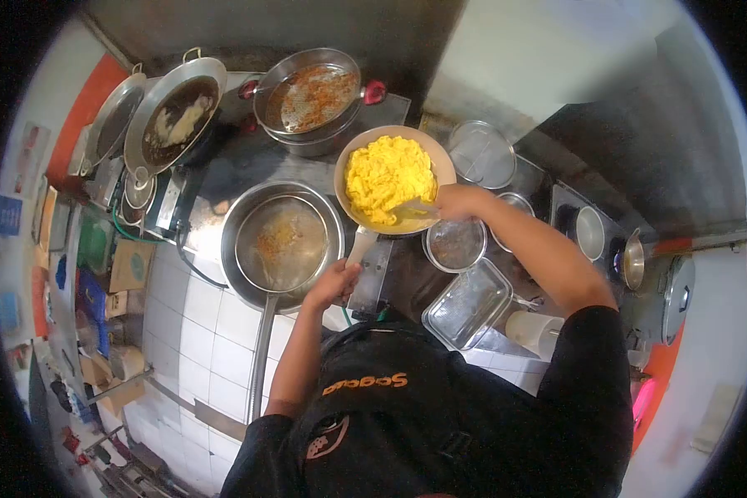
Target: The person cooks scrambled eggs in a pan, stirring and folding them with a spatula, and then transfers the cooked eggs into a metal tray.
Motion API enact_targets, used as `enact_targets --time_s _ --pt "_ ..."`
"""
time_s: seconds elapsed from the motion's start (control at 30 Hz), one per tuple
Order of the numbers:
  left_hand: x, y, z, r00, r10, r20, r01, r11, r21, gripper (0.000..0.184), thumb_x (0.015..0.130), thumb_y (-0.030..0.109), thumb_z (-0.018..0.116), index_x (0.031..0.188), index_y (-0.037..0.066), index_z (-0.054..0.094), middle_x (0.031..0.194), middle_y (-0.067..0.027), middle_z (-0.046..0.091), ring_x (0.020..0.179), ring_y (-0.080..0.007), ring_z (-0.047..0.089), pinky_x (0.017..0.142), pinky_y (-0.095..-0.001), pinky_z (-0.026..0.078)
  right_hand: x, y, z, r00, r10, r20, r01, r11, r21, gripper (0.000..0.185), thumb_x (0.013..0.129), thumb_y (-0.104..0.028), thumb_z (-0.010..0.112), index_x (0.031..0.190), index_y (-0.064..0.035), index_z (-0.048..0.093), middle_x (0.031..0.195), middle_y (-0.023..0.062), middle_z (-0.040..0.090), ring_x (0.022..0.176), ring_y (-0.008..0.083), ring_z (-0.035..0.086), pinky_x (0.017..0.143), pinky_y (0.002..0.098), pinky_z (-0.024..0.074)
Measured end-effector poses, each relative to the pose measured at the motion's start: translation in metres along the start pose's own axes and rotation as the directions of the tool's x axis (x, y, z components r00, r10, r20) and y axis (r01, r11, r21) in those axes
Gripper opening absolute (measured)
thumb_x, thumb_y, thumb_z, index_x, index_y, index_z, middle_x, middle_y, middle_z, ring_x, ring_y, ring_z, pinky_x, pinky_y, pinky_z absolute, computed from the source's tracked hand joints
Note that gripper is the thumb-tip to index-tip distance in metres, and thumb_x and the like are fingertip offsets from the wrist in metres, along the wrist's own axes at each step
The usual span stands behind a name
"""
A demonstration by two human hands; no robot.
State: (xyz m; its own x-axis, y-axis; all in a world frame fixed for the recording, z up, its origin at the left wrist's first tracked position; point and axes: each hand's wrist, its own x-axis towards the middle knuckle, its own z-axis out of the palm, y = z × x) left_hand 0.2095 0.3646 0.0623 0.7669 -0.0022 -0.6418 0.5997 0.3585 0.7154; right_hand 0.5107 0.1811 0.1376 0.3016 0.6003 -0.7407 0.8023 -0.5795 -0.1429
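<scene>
My left hand [332, 285] is closed round the pale handle of a frying pan [446, 168], which is beige on the inside. Soft yellow scrambled eggs [388, 173] fill much of the pan. Over the pan's right edge, my right hand [461, 202] is closed on a spatula [417, 208], whose blade touches the lower right part of the eggs. My fingers hide the spatula's handle.
Left of the pan stands a large metal bowl [231, 249] with a long-handled strainer [269, 332] in it. Behind are a red-handled pot with a sieve [315, 91] and a wok of dark oil [212, 75]. A glass dish [469, 303] and a jug [533, 332] stand to the right.
</scene>
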Motion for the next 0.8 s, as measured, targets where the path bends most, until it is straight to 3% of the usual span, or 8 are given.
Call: enact_targets --time_s 0.1,0.2,0.4,0.5,0.53,0.63,0.73,0.8 --pt "0.0 -0.002 -0.001 1.0 0.0 0.0 0.0 1.0 -0.007 0.023 0.092 0.03 0.054 0.086 0.008 0.045 0.064 0.0011 0.044 0.045 -0.0086 0.039 0.038 -0.0249 0.032 -0.049 -0.027 -0.05 0.976 0.078 0.202 -0.088 0.995 0.042 0.022 0.08 -0.017 0.051 0.083 -0.0013 0.066 0.058 0.0126 0.059 0.047 0.0219 0.057 0.044 0.038 0.047" --pt "-0.001 0.001 0.0 1.0 0.027 0.003 -0.027 1.0 0.004 0.024 0.092 0.03 0.053 0.085 0.008 0.045 0.064 0.0007 0.044 0.045 -0.0089 0.04 0.038 -0.0249 0.032 -0.053 -0.005 -0.06 0.966 0.209 0.149 -0.238 0.947 0.215 0.019 0.075 -0.013 0.057 0.07 0.0042 0.063 0.056 0.0156 0.059 0.043 0.0223 0.056 0.036 0.0363 0.0435" --pt "0.01 -0.014 -0.008 0.998 0.059 0.028 -0.059 0.998 -0.002 0.023 0.092 0.03 0.053 0.086 0.009 0.045 0.065 -0.0001 0.045 0.046 -0.0094 0.042 0.038 -0.0248 0.033 -0.065 0.01 -0.066 0.948 0.186 0.258 -0.274 0.888 0.37 0.02 0.084 -0.014 0.052 0.08 0.0038 0.059 0.053 0.0068 0.052 0.037 0.0146 0.047 0.033 0.0294 0.0383" --pt "0.013 -0.021 -0.011 0.998 0.044 0.053 -0.043 0.999 -0.024 0.023 0.091 0.029 0.053 0.086 0.009 0.045 0.066 -0.0003 0.046 0.046 -0.0097 0.043 0.039 -0.0247 0.033 -0.043 0.018 -0.038 0.912 0.113 0.394 -0.395 0.505 0.767 0.018 0.085 -0.014 0.052 0.081 0.0017 0.059 0.051 0.0037 0.047 0.037 0.011 0.042 0.032 0.0257 0.0345" --pt "0.015 -0.02 -0.012 0.997 0.042 0.064 -0.041 0.999 -0.026 0.023 0.091 0.029 0.053 0.086 0.009 0.046 0.066 -0.0003 0.046 0.046 -0.0098 0.043 0.039 -0.0247 0.034 -0.022 0.026 -0.012 0.935 0.099 0.34 -0.335 0.563 0.756 0.017 0.085 -0.014 0.054 0.086 0.0011 0.06 0.055 0.0026 0.047 0.038 0.0086 0.039 0.033 0.0228 0.032" --pt "0.006 -0.009 -0.006 0.999 0.041 0.02 -0.041 0.999 0.0 0.022 0.091 0.029 0.054 0.087 0.008 0.046 0.067 -0.0007 0.047 0.047 -0.0102 0.044 0.039 -0.025 0.035 -0.031 0.006 -0.004 0.939 -0.013 0.343 -0.332 0.223 0.917 0.02 0.084 -0.018 0.058 0.09 0.0012 0.058 0.061 0.0047 0.05 0.04 0.0089 0.041 0.033 0.0243 0.033" --pt "0.0 0.0 -0.004 1.0 -0.005 0.024 0.004 1.0 0.016 0.023 0.092 0.027 0.053 0.093 0.006 0.047 0.067 -0.0019 0.048 0.045 -0.0111 0.045 0.039 -0.0252 0.036 -0.061 -0.009 -0.016 0.965 0.225 0.134 -0.203 0.321 0.925 0.024 0.085 -0.02 0.057 0.093 0.0018 0.058 0.066 0.0071 0.052 0.04 0.0099 0.041 0.034 0.026 0.0348" --pt "0.001 -0.005 -0.007 0.997 0.031 0.073 -0.03 0.999 -0.016 0.023 0.092 0.026 0.052 0.098 0.005 0.048 0.067 -0.0021 0.048 0.045 -0.0112 0.045 0.039 -0.0251 0.035 -0.068 0.002 -0.017 0.957 0.272 0.098 -0.169 0.252 0.953 0.023 0.086 -0.021 0.056 0.091 0.0015 0.057 0.064 0.0079 0.051 0.04 0.0108 0.041 0.034 0.0274 0.0358"
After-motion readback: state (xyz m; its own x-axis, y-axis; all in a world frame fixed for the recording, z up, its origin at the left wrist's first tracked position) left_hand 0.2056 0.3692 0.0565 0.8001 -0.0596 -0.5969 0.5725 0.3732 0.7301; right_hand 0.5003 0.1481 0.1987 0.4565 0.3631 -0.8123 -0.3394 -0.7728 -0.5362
